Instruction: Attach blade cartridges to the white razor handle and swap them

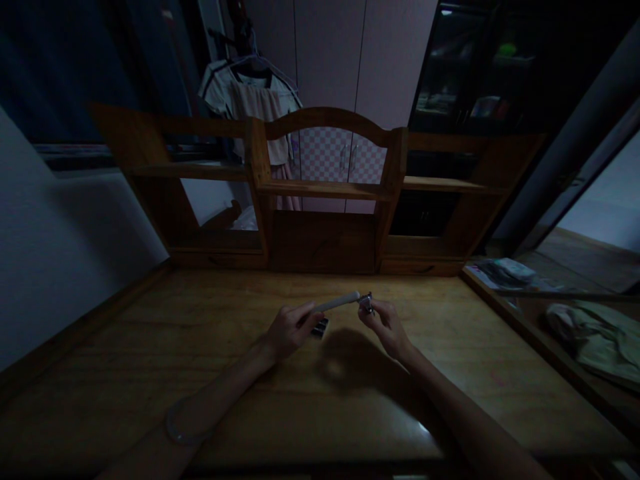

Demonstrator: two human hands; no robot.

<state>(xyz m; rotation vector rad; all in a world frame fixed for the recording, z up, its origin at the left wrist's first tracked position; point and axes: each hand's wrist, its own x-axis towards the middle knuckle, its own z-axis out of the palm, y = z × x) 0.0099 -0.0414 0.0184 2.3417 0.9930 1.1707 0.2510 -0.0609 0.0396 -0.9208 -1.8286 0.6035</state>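
Above the middle of the wooden desk, my left hand (293, 328) is closed round the lower end of a pale, slender stick-like handle (340, 301). A small shiny metal piece (367, 303) is pinched between the fingers of my right hand (387, 325). The handle's far tip meets or nearly meets the metal piece; whether they are joined is too dark to tell. Just beyond my left fingers, a small dark case (320, 327) lies on the desk, partly hidden by that hand.
A wooden shelf unit (325, 190) with drawers stands along the desk's (200, 400) back edge. Clothes (255, 100) hang behind it. At the right, beyond a raised wooden edge, lie plastic-wrapped items (510, 270) and a pale cloth bag (600, 337).
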